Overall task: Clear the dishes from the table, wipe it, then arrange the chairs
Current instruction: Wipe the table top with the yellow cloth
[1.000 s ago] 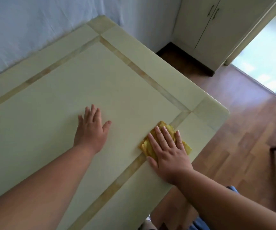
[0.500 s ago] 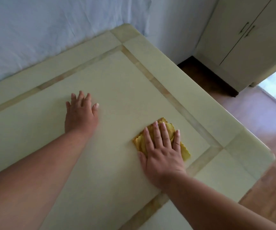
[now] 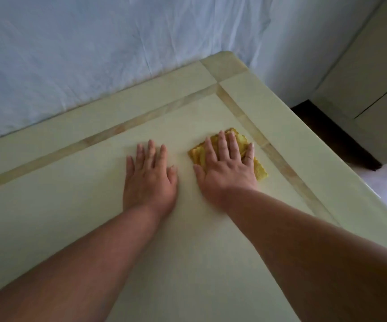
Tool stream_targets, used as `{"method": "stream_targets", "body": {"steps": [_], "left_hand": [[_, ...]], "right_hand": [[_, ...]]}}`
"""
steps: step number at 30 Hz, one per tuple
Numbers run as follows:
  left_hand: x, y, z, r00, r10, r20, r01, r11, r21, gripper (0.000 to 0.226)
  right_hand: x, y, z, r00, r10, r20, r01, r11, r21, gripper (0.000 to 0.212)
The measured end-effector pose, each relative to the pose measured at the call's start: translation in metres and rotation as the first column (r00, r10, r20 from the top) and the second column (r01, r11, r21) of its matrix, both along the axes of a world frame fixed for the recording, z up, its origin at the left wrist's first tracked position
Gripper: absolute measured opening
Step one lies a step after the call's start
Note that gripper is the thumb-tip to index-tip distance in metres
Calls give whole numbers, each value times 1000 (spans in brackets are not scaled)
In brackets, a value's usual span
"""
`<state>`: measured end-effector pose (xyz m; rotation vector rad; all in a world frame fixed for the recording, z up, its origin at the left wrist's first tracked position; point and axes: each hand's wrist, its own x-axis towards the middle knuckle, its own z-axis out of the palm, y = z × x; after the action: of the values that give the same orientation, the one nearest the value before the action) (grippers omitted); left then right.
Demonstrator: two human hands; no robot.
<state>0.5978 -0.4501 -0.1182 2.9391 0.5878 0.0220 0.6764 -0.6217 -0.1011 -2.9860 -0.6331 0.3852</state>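
Observation:
A pale green table (image 3: pixel 60 205) with tan inlay strips fills most of the view. My right hand (image 3: pixel 226 169) lies flat, fingers spread, pressing a folded yellow cloth (image 3: pixel 261 169) onto the tabletop near the far right corner. Most of the cloth is hidden under the palm and fingers. My left hand (image 3: pixel 149 180) rests flat on the bare tabletop just to the left of it, palm down, holding nothing. No dishes or chairs are in view.
A wall covered with pale blue-white sheeting (image 3: pixel 94 54) runs along the table's far edge. A cream cabinet (image 3: pixel 373 101) stands at the right beyond the table's corner, with dark floor (image 3: pixel 322 126) below it.
My right hand has slid the yellow cloth away from the near right corner towards the far corner by the wall. My left hand has moved forward too, and the view has shifted that way.

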Motion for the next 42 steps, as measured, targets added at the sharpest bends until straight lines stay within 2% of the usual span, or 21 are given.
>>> {"method": "stream_targets", "body": {"steps": [10, 21, 26, 34, 37, 40, 42], "left_hand": [[-1, 3, -6, 1000, -27, -13, 27, 999, 18, 73], [-1, 2, -5, 1000, -29, -8, 29, 999, 32, 72], [-1, 3, 0, 999, -39, -21, 39, 999, 31, 73], [-2, 0, 8, 997, -48, -53, 48, 999, -5, 72], [-6, -5, 11, 998, -48, -32, 50, 998, 49, 63], [-8, -17, 18, 989, -146, 36, 140, 981, 135, 48], [-10, -35, 24, 979, -190, 72, 181, 977, 117, 44]], "right_hand": [[109, 97, -4, 998, -55, 42, 55, 998, 6, 84], [130, 110, -3, 998, -30, 48, 29, 999, 19, 83], [115, 72, -3, 997, 24, 67, -26, 999, 29, 80], [35, -48, 1, 997, -41, 64, 40, 999, 10, 79], [-6, -99, 1, 996, -64, 56, 64, 998, 5, 79], [-51, -148, 4, 995, -79, 57, 79, 997, 9, 78], [-77, -178, 4, 995, -88, 44, 88, 996, 0, 78]]}}
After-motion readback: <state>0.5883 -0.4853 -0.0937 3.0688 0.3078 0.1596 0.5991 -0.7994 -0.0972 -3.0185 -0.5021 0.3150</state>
